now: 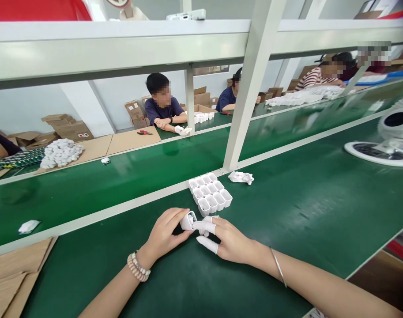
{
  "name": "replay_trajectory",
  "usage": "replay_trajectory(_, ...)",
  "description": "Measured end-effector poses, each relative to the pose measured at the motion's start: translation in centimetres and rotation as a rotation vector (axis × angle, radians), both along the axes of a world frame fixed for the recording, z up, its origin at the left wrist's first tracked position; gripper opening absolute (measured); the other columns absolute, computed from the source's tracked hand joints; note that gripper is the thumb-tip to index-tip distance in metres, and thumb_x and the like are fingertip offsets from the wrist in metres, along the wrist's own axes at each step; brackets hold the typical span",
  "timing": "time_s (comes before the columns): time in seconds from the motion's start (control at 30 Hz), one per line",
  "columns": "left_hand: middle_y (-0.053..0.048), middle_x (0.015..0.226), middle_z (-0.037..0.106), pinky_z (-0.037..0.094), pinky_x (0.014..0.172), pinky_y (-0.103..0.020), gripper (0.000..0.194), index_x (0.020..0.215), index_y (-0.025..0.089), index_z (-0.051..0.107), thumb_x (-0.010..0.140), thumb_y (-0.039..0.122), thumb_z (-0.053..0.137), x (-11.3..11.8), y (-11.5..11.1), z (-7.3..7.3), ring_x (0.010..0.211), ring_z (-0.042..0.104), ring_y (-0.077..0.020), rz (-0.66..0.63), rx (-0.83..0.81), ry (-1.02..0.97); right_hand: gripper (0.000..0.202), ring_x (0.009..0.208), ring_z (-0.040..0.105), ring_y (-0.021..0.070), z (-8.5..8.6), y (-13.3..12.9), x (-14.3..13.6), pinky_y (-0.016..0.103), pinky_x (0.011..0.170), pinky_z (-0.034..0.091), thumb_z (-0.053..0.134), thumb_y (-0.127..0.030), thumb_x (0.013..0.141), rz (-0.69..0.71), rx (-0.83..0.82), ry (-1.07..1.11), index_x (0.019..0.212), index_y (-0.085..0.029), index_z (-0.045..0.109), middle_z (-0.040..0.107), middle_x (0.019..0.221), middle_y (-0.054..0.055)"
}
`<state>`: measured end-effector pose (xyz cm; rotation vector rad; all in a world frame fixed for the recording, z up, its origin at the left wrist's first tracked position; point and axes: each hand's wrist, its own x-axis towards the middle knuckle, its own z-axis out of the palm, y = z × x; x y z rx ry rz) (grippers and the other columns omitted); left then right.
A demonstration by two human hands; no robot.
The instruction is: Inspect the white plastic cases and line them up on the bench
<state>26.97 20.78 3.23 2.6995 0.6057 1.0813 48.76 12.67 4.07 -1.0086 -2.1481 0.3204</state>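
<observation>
My left hand is closed around a small white plastic housing, its open end facing right, with something white and partly dark inside. My right hand wears white finger cots. Its forefinger reaches to the mouth of the housing, while the thumb is stretched out below, apart from it. Whether the fingertips touch the part inside is hard to see. Just beyond my hands, several more white housings stand in close rows, open side up. A crumpled white bundle lies to their right.
A green conveyor belt runs behind the green worktop, carrying small white parts. A grey metal post rises at the worktop's back edge. A white fan stands right; cardboard lies left. Several co-workers sit across the belt.
</observation>
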Motion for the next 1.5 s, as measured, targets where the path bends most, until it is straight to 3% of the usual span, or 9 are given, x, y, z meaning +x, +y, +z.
replay_trajectory(0.2,-0.010,0.116,0.063,0.055,0.090,-0.036,0.042,0.124,0.021,0.052,0.085,0.027,0.066,0.1,-0.2,0.3,0.106,0.062,-0.0217,0.038,-0.099,-0.044,0.030,0.070,0.056,0.0161,0.5,0.2,0.6,0.030,0.068,0.046,0.048,-0.026,0.097,-0.056,0.038,0.075,0.126,-0.018,0.051,0.061,0.082,0.003)
replay_trajectory(0.4,-0.011,0.114,0.064,0.057,0.089,-0.038,0.043,0.125,0.022,0.052,0.084,0.027,0.067,0.7,-0.6,0.7,0.105,0.063,-0.0231,0.039,-0.085,-0.052,0.022,0.065,0.055,0.0186,0.6,0.1,0.6,0.031,0.064,0.044,0.051,-0.030,0.094,-0.076,0.058,-0.295,0.102,-0.013,0.064,0.062,0.077,0.006)
replay_trajectory(0.67,-0.011,0.116,0.064,0.056,0.091,-0.041,0.045,0.128,0.022,0.051,0.085,0.024,0.066,0.4,-0.5,0.0,0.108,0.062,-0.0242,0.016,-0.008,-0.017,0.022,0.063,0.057,0.0200,1.0,0.0,0.3,0.031,0.060,0.040,0.055,-0.028,0.092,-0.069,0.051,-0.450,0.105,-0.012,0.063,0.065,0.077,0.006)
replay_trajectory(0.83,-0.010,0.114,0.064,0.056,0.091,-0.041,0.043,0.125,0.023,0.053,0.084,0.025,0.067,0.4,-0.4,0.5,0.106,0.063,-0.0235,0.076,-0.069,-0.019,0.017,0.059,0.056,0.0171,0.7,0.5,0.2,0.028,0.059,0.040,0.055,-0.029,0.092,-0.090,-0.021,-0.289,0.097,-0.015,0.064,0.064,0.071,0.003)
replay_trajectory(0.97,-0.010,0.117,0.063,0.052,0.096,-0.045,0.038,0.121,0.024,0.055,0.085,0.028,0.065,0.4,-0.2,0.6,0.111,0.061,-0.0247,0.153,-0.160,-0.043,0.032,0.060,0.055,0.0166,0.5,0.9,0.8,0.029,0.062,0.041,0.048,-0.026,0.095,-0.093,-0.016,-0.021,0.125,-0.015,0.052,0.065,0.074,0.001)
replay_trajectory(1.1,-0.012,0.124,0.057,0.046,0.103,-0.045,0.039,0.119,0.022,0.053,0.084,0.033,0.065,-0.4,3.1,0.1,0.119,0.056,-0.0243,0.216,-0.336,-0.190,0.043,0.062,0.057,0.0183,0.9,0.7,1.3,0.030,0.063,0.042,0.046,-0.025,0.095,-0.101,0.025,-0.032,0.137,-0.014,0.042,0.066,0.074,0.002)
replay_trajectory(1.23,-0.013,0.118,0.062,0.046,0.102,-0.044,0.053,0.113,0.017,0.054,0.075,0.049,0.071,-0.7,9.6,0.5,0.111,0.062,-0.0249,0.369,-0.562,-0.343,0.045,0.066,0.060,0.0208,1.0,0.2,1.0,0.031,0.064,0.042,0.047,-0.023,0.092,-0.081,0.038,-0.166,0.135,-0.010,0.046,0.067,0.080,0.006)
replay_trajectory(1.37,-0.016,0.114,0.066,0.045,0.101,-0.046,0.056,0.109,0.013,0.061,0.072,0.052,0.072,0.4,15.0,1.3,0.111,0.062,-0.0289,0.459,-0.614,-0.333,0.047,0.071,0.063,0.0237,0.4,0.1,0.6,0.032,0.065,0.043,0.047,-0.026,0.091,-0.061,0.056,-0.262,0.136,-0.011,0.045,0.069,0.085,0.008)
replay_trajectory(1.5,-0.015,0.113,0.068,0.043,0.102,-0.044,0.060,0.108,0.011,0.065,0.064,0.051,0.078,2.5,17.5,1.2,0.109,0.062,-0.0292,0.470,-0.637,-0.302,0.050,0.068,0.064,0.0241,0.0,0.3,0.5,0.031,0.060,0.042,0.049,-0.030,0.090,-0.050,0.063,-0.304,0.137,-0.013,0.044,0.070,0.086,0.008)
